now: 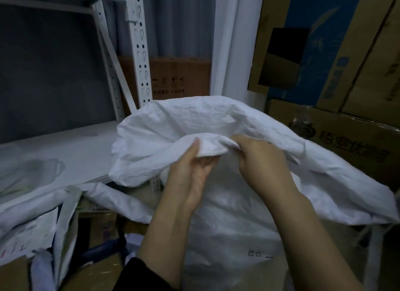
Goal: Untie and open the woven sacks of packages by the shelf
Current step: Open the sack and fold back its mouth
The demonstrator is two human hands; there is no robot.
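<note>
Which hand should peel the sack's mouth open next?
Probably the right hand: its fingers are curled round the bunched rim of the sack. The left hand only pinches the rim edge, so it can steady it.

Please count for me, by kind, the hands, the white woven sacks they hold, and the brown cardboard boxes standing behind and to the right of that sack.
Hands: 2, left hand and right hand, both gripping the sack
Sack: 1
Boxes: 3, one behind, two at right
Total: 6
</note>
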